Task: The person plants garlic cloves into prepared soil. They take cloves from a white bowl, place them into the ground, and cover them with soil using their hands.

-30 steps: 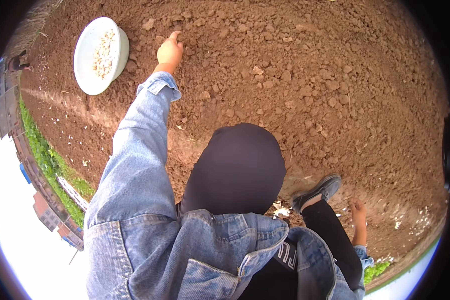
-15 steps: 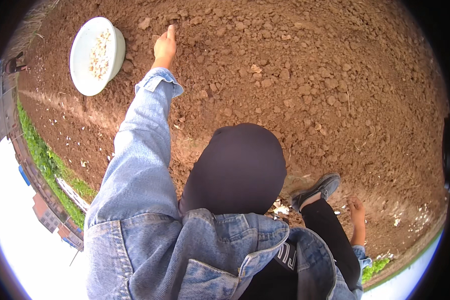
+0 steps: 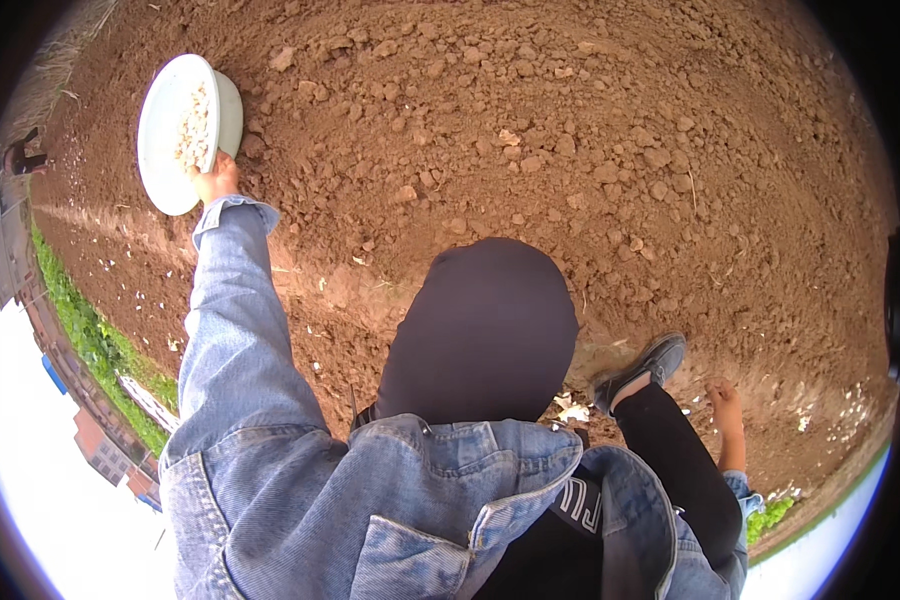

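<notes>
At the upper left, a pale, wide plastic basin (image 3: 158, 130) stands tilted toward the left on the brown soil, with many small cream-coloured, clove-like pieces (image 3: 193, 128) inside. My left hand (image 3: 217, 180) is closed on the basin's near right rim, fingers inside by the pieces and thumb outside. Its arm stretches far forward in a denim sleeve. Low on the right, my right hand (image 3: 728, 408) hangs close to the ground beside my shoe, fingers curled. Whether anything small is in them is hidden.
Crumbly, cloddy soil (image 3: 590, 170) spreads ahead and right. My bent knee (image 3: 480, 330) fills the middle; my dark shoe (image 3: 642, 372) rests right of it. White scraps (image 3: 570, 410) lie near the shoe. Green plants (image 3: 95, 335) line the left. Another person (image 3: 22, 155) is far left.
My left hand has moved left from over the bare soil, where a finger pointed forward, to the basin's rim. The view has tilted slightly; my right hand stays low by the shoe.
</notes>
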A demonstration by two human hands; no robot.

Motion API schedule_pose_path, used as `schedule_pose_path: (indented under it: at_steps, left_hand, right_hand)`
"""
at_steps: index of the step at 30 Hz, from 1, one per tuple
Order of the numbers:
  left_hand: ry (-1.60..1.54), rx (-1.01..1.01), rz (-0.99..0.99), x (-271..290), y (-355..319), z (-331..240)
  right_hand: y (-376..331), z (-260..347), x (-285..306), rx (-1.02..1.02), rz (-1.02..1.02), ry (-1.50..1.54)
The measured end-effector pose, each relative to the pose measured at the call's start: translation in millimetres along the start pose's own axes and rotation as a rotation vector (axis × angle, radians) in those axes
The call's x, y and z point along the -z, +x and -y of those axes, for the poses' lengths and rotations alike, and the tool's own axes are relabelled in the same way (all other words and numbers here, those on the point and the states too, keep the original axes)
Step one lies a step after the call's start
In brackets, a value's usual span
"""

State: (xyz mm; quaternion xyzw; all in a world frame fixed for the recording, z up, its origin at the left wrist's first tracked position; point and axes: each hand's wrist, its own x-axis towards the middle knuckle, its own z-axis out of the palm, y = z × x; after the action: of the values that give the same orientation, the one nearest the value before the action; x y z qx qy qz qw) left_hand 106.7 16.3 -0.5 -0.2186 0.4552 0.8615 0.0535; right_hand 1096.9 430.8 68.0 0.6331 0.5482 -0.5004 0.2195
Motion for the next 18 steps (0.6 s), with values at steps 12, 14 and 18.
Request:
schedule_pose_path:
  at_steps: [12, 14, 18]
  left_hand:
    - [0.203, 0.536, 0.049, -46.0, -183.5, 83.5]
    - [0.322, 0.598, 0.24, -79.9, -212.7, 105.8]
    - [0.763, 0.527, 0.516, -176.8, -313.5, 171.6]
  right_hand:
    - [-8.3, 37.4, -1.1, 0.072, -0.136, -0.053]
    - [-3.3, 40.7, -7.8, 0.096, -0.152, -0.017]
    - [6.8, 49.4, -14.6, 0.217, -0.204, 0.131]
